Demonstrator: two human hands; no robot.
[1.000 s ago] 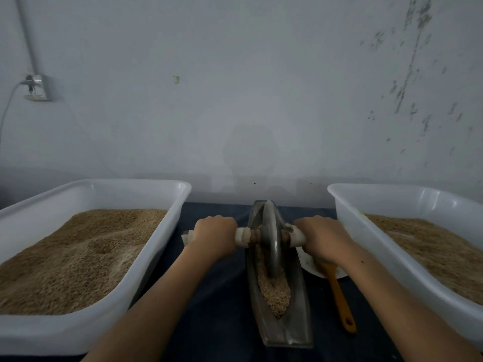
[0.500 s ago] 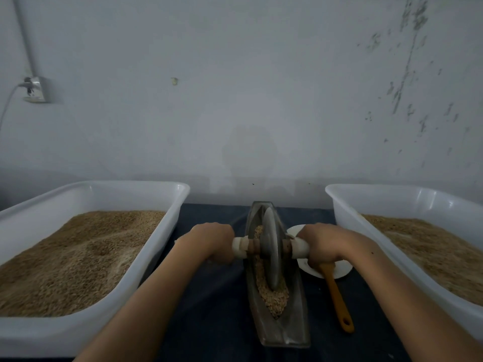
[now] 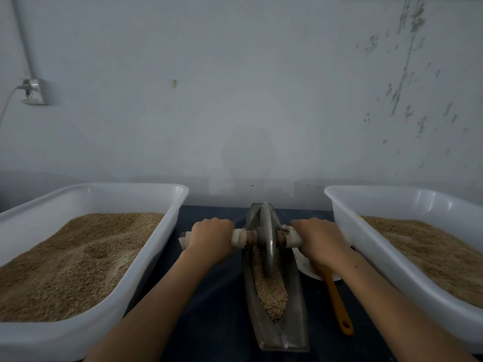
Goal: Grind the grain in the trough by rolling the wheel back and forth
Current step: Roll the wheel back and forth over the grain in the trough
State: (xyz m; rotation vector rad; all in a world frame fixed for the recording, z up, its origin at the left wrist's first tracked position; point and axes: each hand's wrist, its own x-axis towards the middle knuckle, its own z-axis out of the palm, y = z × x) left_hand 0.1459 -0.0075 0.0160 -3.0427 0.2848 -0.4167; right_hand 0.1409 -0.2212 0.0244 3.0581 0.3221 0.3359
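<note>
The wheel (image 3: 267, 237) stood up on its thin edge at the far end of the trough (image 3: 295, 307), and the grain (image 3: 270, 291) lay in a heap on the near side of it; the wheel sat right between the two hands; the left hand (image 3: 209, 237) was wrapped tight round the handle (image 3: 239, 238) on one side; the right hand (image 3: 320, 239) was wrapped tight round it on the other; a white tub (image 3: 146, 257) of grain stood by each arm

two white tubs (image 3: 167, 246) (image 3: 347, 220) of grain, one trough (image 3: 295, 309), one wheel (image 3: 268, 241), two hands (image 3: 210, 237) (image 3: 320, 240).
</note>
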